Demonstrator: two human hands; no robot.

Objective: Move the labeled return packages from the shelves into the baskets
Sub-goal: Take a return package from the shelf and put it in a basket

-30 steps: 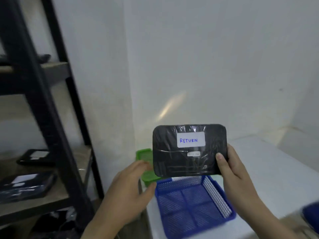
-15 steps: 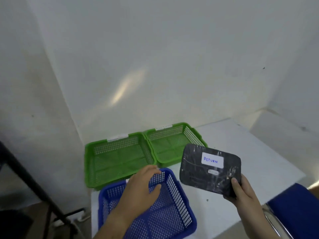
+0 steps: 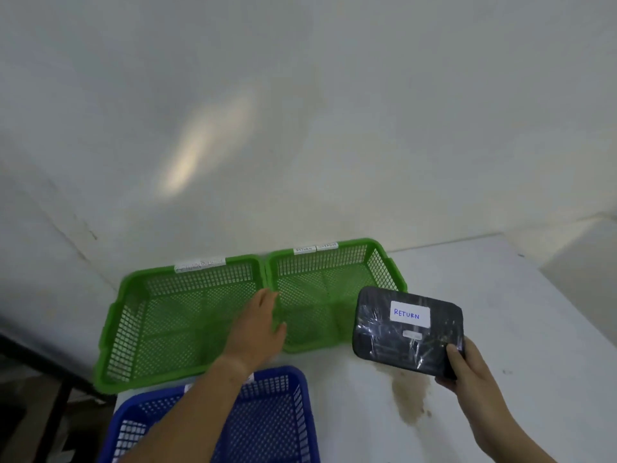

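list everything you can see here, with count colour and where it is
green baskets: 2, green, side by side at the back of the table against the wall, both empty, each with a white label strip on the far rim
blue basket: 1, blue, near edge of the table in front of the left green basket, partly under the left forearm
return package: 1, black, plastic-wrapped, white label reading RETURN, held above the table just right of the right green basket
table: 1, white, with a brownish stain near the package
shelf frame: 1, black, lower left edge
left hand: 1, open, over the two green baskets' shared rims
right hand: 1, gripping the package's lower right corner
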